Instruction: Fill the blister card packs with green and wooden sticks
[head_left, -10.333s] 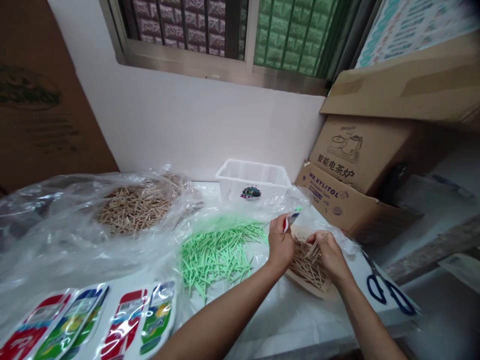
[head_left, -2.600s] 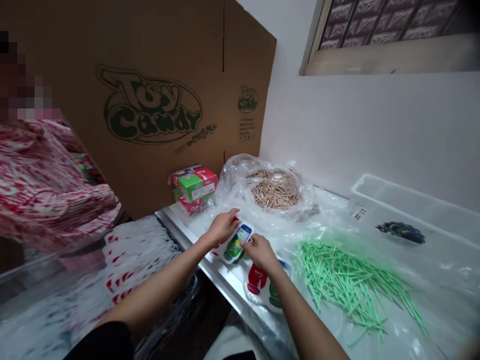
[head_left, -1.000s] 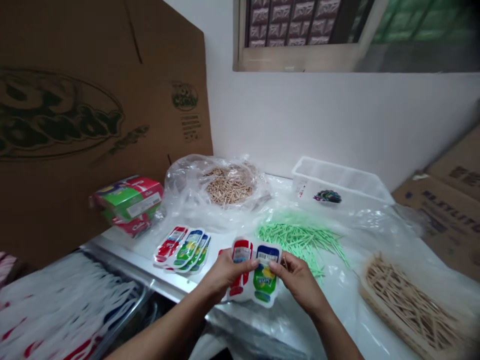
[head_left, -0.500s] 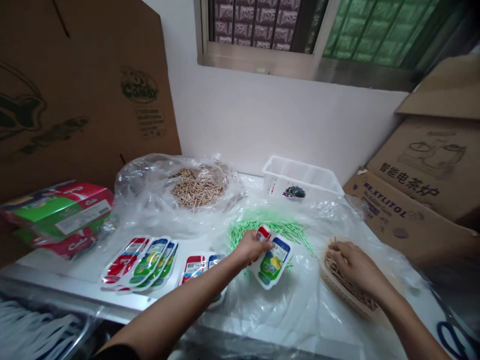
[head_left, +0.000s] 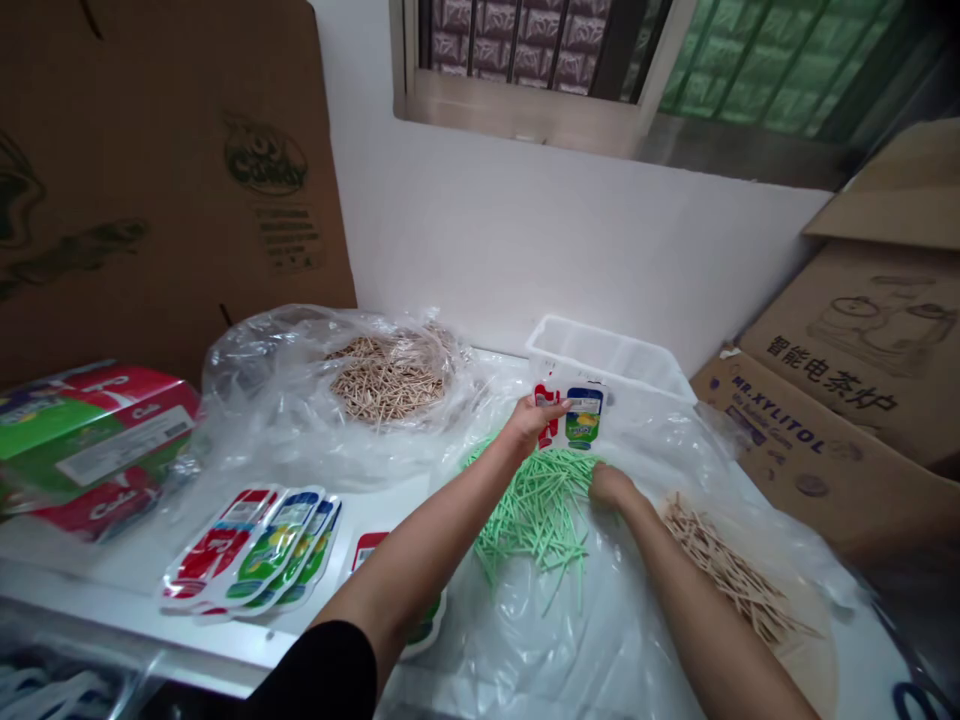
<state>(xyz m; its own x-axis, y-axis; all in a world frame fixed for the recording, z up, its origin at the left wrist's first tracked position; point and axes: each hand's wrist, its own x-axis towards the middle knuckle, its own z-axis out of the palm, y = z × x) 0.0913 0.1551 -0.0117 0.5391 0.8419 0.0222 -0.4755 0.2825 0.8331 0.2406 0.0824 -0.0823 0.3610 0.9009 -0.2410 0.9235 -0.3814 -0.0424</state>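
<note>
My left hand (head_left: 538, 418) pinches a printed card (head_left: 583, 418) with a red part and a blue-green part, holding it up in front of the white plastic bin. Just below lies a pile of green sticks (head_left: 536, 510) on clear plastic. My right hand (head_left: 609, 487) is at the right edge of this pile, its fingertips hidden behind the hand and among the sticks. Beside my right forearm is a heap of tan sticks (head_left: 724, 570). Similar printed cards (head_left: 247, 550) lie overlapped at the left, and another card (head_left: 369, 548) is partly covered by my left arm.
An open bag (head_left: 274, 385) holds more tan sticks (head_left: 386, 380) at the back. The white bin (head_left: 611, 350) stands against the wall. Wrapped red-green packs (head_left: 97, 440) lie at the far left. Cardboard boxes (head_left: 262, 230) (head_left: 810, 430) rise on both sides.
My left hand has moved the card up and away toward the bin. My right hand has left the tan sticks and moved left to the green pile.
</note>
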